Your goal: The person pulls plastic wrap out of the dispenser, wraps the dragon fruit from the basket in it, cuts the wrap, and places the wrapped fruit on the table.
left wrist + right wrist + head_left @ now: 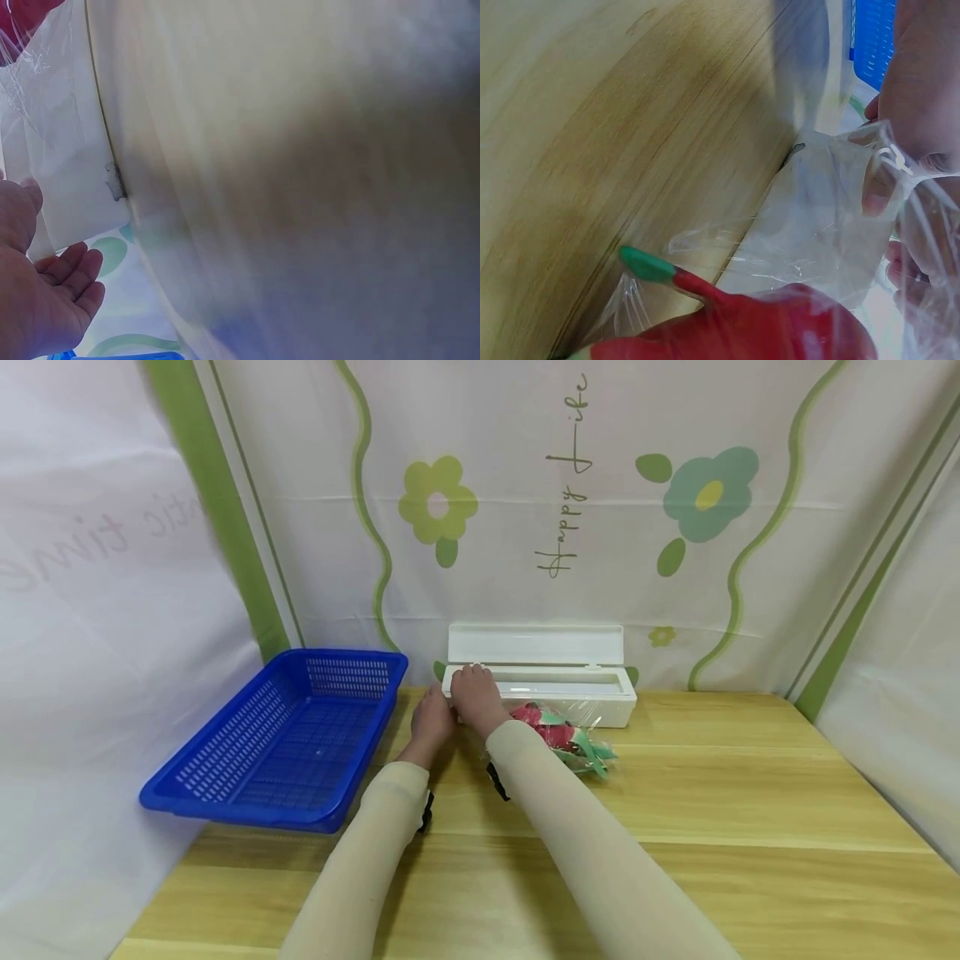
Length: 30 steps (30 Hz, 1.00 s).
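Observation:
A white cling film box stands at the back of the table with its lid raised. My left hand grips the box's left end, its thumb on the front face and its fingers bent by the end. Beside it my right hand holds the top front edge near the same end, fingers curled over it. Clear film hangs from the box and drapes over red, green-tipped fruit, which resembles dragon fruit. The right thumb is hidden.
A blue slotted plastic basket sits at the left of the wooden table. Printed white cloth hangs behind the box and along both sides.

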Each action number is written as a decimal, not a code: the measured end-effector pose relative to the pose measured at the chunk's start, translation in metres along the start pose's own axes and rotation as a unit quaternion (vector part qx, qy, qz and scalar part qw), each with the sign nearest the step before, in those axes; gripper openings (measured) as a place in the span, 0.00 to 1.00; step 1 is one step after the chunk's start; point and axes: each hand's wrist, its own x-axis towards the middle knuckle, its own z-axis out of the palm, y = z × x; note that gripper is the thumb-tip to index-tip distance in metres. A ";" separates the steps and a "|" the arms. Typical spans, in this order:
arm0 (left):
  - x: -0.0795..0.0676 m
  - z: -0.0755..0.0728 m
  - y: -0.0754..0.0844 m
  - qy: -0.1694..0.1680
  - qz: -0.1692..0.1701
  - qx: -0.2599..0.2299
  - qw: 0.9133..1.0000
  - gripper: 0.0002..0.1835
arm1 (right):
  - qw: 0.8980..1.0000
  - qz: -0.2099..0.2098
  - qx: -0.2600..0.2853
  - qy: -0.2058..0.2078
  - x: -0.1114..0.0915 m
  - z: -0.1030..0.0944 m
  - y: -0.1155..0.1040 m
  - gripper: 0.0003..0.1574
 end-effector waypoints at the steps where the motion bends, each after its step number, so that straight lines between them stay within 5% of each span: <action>1: 0.000 0.000 0.001 0.000 -0.002 0.000 1.000 0.18 | 1.000 0.001 0.000 -0.001 0.000 0.000 0.000 0.17; 30: -0.004 -0.002 0.000 -0.013 -0.006 -0.026 1.000 0.25 | 1.000 -0.003 -0.013 -0.015 -0.015 -0.003 0.027 0.08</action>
